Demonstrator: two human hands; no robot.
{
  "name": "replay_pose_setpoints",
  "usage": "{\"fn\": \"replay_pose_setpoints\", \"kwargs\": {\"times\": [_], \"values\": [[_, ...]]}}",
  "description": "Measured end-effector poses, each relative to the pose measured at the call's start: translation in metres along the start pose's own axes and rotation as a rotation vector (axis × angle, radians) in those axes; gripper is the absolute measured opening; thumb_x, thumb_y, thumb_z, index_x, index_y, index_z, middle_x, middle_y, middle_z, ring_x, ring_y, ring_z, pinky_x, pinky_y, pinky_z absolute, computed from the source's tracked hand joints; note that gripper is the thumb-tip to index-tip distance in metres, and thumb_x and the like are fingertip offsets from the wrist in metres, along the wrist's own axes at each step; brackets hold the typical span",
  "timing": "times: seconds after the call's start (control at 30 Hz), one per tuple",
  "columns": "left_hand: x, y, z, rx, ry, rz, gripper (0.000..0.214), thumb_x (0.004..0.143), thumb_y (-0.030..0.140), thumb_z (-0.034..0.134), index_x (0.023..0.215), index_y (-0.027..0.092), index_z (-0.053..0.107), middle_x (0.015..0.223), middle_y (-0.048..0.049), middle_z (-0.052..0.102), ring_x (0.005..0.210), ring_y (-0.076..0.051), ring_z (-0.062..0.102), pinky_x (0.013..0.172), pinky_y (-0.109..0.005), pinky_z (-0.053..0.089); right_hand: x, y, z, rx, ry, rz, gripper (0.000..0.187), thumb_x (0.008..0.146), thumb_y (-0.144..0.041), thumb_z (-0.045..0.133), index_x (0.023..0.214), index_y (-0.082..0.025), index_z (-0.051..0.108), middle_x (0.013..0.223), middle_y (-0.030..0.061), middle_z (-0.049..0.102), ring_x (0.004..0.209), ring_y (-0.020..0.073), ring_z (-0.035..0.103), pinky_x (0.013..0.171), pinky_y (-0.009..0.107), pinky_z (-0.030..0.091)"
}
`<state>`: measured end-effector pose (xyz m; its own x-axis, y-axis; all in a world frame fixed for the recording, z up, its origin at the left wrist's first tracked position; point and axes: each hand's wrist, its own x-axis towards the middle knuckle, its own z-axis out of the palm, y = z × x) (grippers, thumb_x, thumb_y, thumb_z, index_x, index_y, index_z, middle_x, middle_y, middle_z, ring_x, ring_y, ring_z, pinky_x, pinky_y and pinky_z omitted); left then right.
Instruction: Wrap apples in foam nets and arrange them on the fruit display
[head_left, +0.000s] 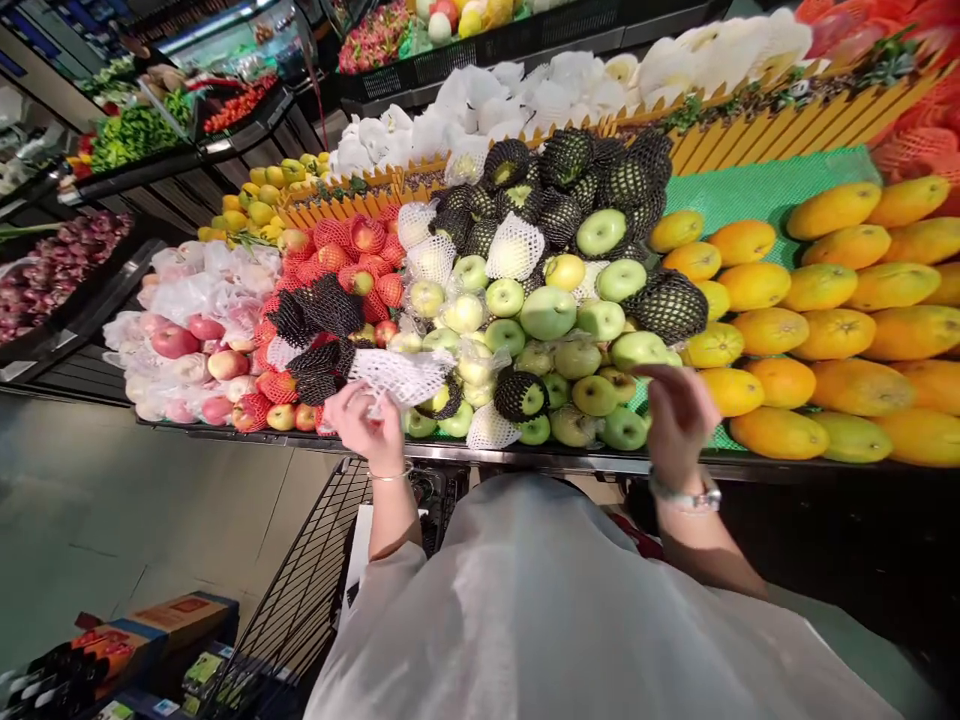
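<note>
My left hand (365,424) is closed on a white foam net sleeve (401,373), held at the front edge of a fruit display. My right hand (677,412) hovers over the green apples (547,312) at the front of the pile, blurred by motion, with its fingers partly curled; nothing shows in it. Many of the green apples sit in black net sleeves (670,303) or white ones. Red apples (367,236) in red nets lie to the left.
Yellow mangoes (832,332) fill the right of the display shelf (525,460). Pink apples in wrap (175,340) lie at the left. A wire shopping cart (300,600) stands below my left arm, boxes (150,640) beside it. More produce bins stand behind.
</note>
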<state>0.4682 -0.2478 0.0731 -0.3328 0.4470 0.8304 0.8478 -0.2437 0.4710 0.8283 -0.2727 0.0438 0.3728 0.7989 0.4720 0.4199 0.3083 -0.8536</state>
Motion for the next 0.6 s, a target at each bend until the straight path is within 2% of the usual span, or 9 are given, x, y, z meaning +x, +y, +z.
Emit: {"fn": "replay_pose_setpoints", "kwargs": {"times": [0.07,0.1,0.17,0.23,0.33,0.4,0.5,0.53,0.6], "values": [[-0.022,0.017,0.011,-0.137,-0.053,-0.074,0.031,0.084,0.051,0.059,0.078,0.022,0.049,0.086,-0.0049,0.057,0.089,-0.021,0.056,0.091,-0.042,0.045,-0.025,-0.027,0.015,0.129,-0.347,-0.118,0.015,0.093,-0.029,0.055,0.100,-0.027,0.068,0.096,0.0050,0.071,0.096,0.0255,0.068,0.086,0.045,0.056],[-0.034,0.026,0.017,-0.200,-0.093,-0.141,0.035,0.083,0.055,0.060,0.078,0.023,0.048,0.082,-0.0032,0.055,0.084,-0.020,0.056,0.087,-0.040,0.046,-0.036,-0.036,0.024,0.167,-0.479,-0.140,0.014,0.093,-0.028,0.056,0.102,-0.028,0.068,0.098,0.0047,0.072,0.097,0.0251,0.068,0.086,0.044,0.056],[-0.057,0.044,0.027,-0.315,-0.199,-0.313,0.042,0.083,0.064,0.057,0.077,0.023,0.047,0.076,-0.0006,0.049,0.074,-0.017,0.052,0.079,-0.035,0.046,-0.053,-0.043,0.041,0.202,-0.589,-0.082,0.019,0.094,-0.030,0.057,0.111,-0.028,0.064,0.109,0.0065,0.070,0.106,0.0255,0.066,0.092,0.046,0.056],[-0.074,0.060,0.033,-0.418,-0.324,-0.510,0.047,0.084,0.070,0.051,0.080,0.023,0.046,0.076,0.0002,0.047,0.071,-0.015,0.048,0.075,-0.032,0.045,-0.064,-0.036,0.055,0.243,-0.552,0.041,0.029,0.093,-0.036,0.059,0.120,-0.026,0.058,0.121,0.0098,0.065,0.113,0.0258,0.063,0.098,0.046,0.054],[-0.088,0.072,0.035,-0.566,-0.525,-0.728,0.049,0.085,0.073,0.046,0.084,0.024,0.046,0.080,-0.0002,0.047,0.075,-0.016,0.048,0.077,-0.031,0.047,-0.069,-0.015,0.065,0.349,-0.459,0.218,0.041,0.089,-0.047,0.063,0.122,-0.026,0.051,0.117,0.0091,0.063,0.104,0.0229,0.065,0.093,0.042,0.057],[-0.091,0.070,0.034,-0.677,-0.697,-0.776,0.051,0.085,0.075,0.045,0.085,0.024,0.046,0.080,-0.0004,0.046,0.076,-0.017,0.049,0.079,-0.034,0.049,-0.068,-0.006,0.062,0.382,-0.457,0.268,0.037,0.087,-0.049,0.065,0.114,-0.027,0.054,0.107,0.0061,0.064,0.097,0.0218,0.065,0.089,0.041,0.058],[-0.095,0.061,0.032,-0.814,-0.955,-0.748,0.051,0.082,0.075,0.050,0.082,0.024,0.048,0.079,-0.0009,0.046,0.076,-0.017,0.050,0.078,-0.037,0.051,-0.066,-0.004,0.051,0.324,-0.462,0.202,0.020,0.088,-0.045,0.064,0.091,-0.025,0.060,0.098,0.0055,0.065,0.096,0.0236,0.064,0.086,0.043,0.056],[-0.096,0.059,0.031,-0.840,-0.979,-0.745,0.050,0.082,0.074,0.053,0.081,0.024,0.048,0.079,-0.0010,0.046,0.076,-0.017,0.049,0.078,-0.037,0.051,-0.066,-0.006,0.047,0.292,-0.435,0.170,0.019,0.089,-0.043,0.063,0.084,-0.025,0.059,0.097,0.0062,0.064,0.096,0.0245,0.063,0.085,0.044,0.055],[-0.098,0.056,0.030,-0.884,-0.934,-0.793,0.051,0.081,0.074,0.055,0.080,0.024,0.047,0.078,-0.0001,0.045,0.073,-0.016,0.048,0.075,-0.035,0.050,-0.066,-0.008,0.042,0.242,-0.372,0.129,0.022,0.092,-0.040,0.058,0.077,-0.024,0.056,0.096,0.0073,0.065,0.094,0.0255,0.063,0.084,0.046,0.054]]}}
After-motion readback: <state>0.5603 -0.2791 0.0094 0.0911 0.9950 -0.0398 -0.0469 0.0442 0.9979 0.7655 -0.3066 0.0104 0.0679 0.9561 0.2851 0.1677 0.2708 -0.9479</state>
